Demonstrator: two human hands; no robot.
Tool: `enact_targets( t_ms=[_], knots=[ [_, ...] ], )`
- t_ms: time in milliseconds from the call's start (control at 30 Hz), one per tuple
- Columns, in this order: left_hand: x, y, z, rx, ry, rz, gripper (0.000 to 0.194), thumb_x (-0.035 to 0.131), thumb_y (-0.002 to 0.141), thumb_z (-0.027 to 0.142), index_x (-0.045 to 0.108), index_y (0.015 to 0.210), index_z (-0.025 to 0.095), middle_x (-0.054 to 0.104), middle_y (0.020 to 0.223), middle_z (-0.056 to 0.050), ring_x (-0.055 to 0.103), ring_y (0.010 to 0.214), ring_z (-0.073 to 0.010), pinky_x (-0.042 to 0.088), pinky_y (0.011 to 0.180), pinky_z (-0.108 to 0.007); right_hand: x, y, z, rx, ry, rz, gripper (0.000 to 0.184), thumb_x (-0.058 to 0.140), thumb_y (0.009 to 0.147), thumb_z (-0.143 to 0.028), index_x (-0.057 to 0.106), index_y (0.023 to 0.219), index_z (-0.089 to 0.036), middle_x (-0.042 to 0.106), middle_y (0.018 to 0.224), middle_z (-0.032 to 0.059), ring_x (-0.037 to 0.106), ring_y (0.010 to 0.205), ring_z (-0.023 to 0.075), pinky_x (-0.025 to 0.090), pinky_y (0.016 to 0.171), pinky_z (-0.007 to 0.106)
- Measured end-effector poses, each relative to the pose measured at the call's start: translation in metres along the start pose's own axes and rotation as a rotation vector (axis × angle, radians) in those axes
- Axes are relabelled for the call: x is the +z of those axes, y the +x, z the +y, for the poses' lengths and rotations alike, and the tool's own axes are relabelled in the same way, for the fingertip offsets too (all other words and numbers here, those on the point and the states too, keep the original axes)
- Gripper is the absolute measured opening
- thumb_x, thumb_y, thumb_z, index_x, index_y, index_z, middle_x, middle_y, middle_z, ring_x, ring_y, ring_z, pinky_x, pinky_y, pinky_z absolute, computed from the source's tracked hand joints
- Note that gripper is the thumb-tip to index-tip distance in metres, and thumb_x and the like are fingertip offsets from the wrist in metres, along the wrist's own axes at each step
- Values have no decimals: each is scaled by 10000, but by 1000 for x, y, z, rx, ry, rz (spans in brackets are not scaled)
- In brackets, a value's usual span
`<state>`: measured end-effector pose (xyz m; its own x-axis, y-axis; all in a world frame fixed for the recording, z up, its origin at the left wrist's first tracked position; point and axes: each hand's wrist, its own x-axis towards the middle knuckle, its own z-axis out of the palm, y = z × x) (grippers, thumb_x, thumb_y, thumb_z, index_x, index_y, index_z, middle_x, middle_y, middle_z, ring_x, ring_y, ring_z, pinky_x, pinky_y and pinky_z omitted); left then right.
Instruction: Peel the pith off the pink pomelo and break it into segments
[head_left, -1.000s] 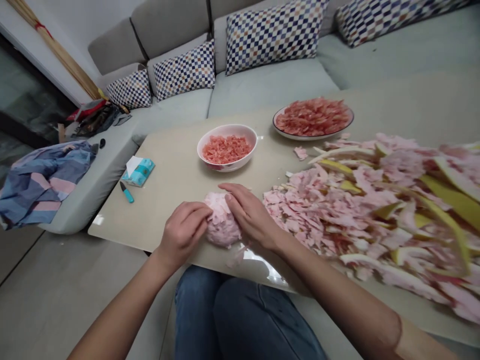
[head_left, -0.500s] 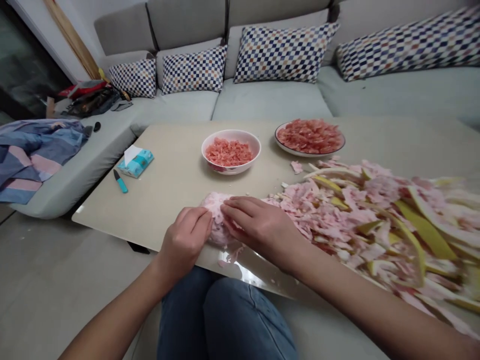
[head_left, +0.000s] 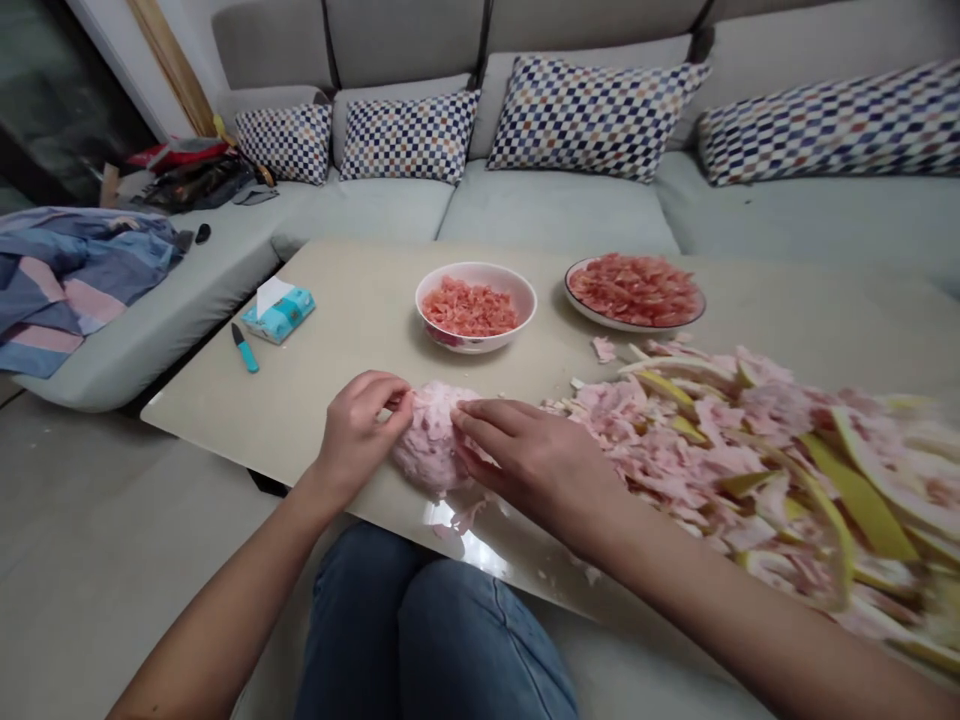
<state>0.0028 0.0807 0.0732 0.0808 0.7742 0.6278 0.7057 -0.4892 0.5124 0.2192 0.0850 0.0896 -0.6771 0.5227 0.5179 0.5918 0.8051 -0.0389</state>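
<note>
A peeled pomelo (head_left: 431, 450), coated in soft pink pith, rests near the front edge of the table between my two hands. At its upper left side my left hand (head_left: 361, 425) is closed in a pinch, thumb against fingertips, at the pith. Any scrap between those fingertips is too small to make out. My right hand (head_left: 544, 460) grips the fruit from the right, fingers bent over its top and side. That hand hides the pomelo's right part.
Yellow-green peel strips and pink pith scraps (head_left: 720, 450) heap on the right. Behind stand a bowl of pink pulp (head_left: 476, 308) and a plate of pulp (head_left: 637, 290). A knife (head_left: 244, 350) and tissue pack (head_left: 279, 312) lie left. A sofa (head_left: 555, 205) lines the far side.
My left hand has lifted slightly up and left along the pomelo, uncovering more of its front. The right hand keeps its hold. The whole view has shifted a little.
</note>
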Motion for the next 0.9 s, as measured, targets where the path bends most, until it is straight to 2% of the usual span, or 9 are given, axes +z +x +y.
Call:
enact_targets(
  t_ms=[100, 167, 267, 400, 467, 533, 600, 733, 900],
  knots=[
    [3, 3, -2, -107, -87, 22, 72, 647, 833, 113, 690, 810, 167, 710, 842, -31, 651, 724, -111, 556, 684, -210, -2, 0, 3, 2, 66, -29, 149, 567, 939, -214, 687, 1006, -160, 739, 954, 104, 688, 827, 240, 557, 664, 338],
    [2, 3, -3, -117, -122, 13, 75, 652, 824, 110, 694, 803, 168, 713, 826, -23, 647, 702, -103, 550, 685, -208, 1, 0, 3, 63, 176, -35, 205, 641, 908, -271, 657, 1086, -170, 713, 1012, 112, 672, 918, 261, 570, 761, 378],
    [-1, 5, -4, -28, -112, -7, 78, 645, 833, 108, 696, 823, 166, 712, 821, -22, 639, 702, -100, 538, 693, -210, 13, -2, 0, 210, 337, -13, 490, 747, 832, -338, 561, 1258, -184, 604, 1265, 164, 583, 1171, 319, 524, 961, 482],
    [-6, 16, -11, 116, -66, 16, 90, 620, 845, 114, 691, 832, 167, 714, 819, -26, 638, 723, -113, 531, 696, -226, 29, -6, -7, 308, 511, -27, 534, 718, 854, -254, 485, 1334, -244, 498, 1396, 148, 506, 1300, 292, 462, 1066, 493],
    [-11, 25, -15, 66, -83, 96, 86, 620, 844, 122, 691, 819, 163, 712, 817, -27, 631, 704, -109, 530, 689, -226, 33, -7, -8, 309, 562, -48, 505, 702, 861, -223, 492, 1318, -266, 488, 1411, 128, 501, 1311, 276, 455, 1077, 483],
    [-17, 31, -18, -52, -149, 135, 68, 636, 848, 145, 699, 830, 161, 714, 838, -28, 635, 708, -107, 530, 683, -221, 34, -7, -8, 300, 587, -65, 478, 688, 869, -209, 502, 1303, -280, 472, 1437, 116, 483, 1332, 272, 442, 1089, 487],
    [-24, 31, -20, -123, -220, 45, 82, 639, 865, 164, 719, 878, 170, 722, 876, -28, 653, 743, -111, 533, 694, -220, 35, -7, -5, 289, 606, -73, 493, 688, 872, -215, 491, 1319, -287, 466, 1448, 114, 462, 1354, 272, 424, 1104, 498],
    [-32, 10, -18, -74, -238, -210, 198, 604, 918, 157, 741, 1044, 224, 731, 1006, -32, 679, 893, -129, 545, 811, -252, 38, -7, 2, 252, 623, -66, 542, 692, 880, -252, 454, 1366, -291, 454, 1457, 127, 442, 1372, 280, 410, 1112, 517],
    [-29, -13, -11, 70, -145, -280, 244, 664, 898, 205, 700, 1138, 175, 664, 1076, -88, 665, 971, -165, 558, 868, -292, 40, -9, 3, 247, 617, -56, 557, 687, 886, -249, 441, 1384, -298, 442, 1467, 130, 433, 1380, 279, 416, 1107, 520]
  ],
)
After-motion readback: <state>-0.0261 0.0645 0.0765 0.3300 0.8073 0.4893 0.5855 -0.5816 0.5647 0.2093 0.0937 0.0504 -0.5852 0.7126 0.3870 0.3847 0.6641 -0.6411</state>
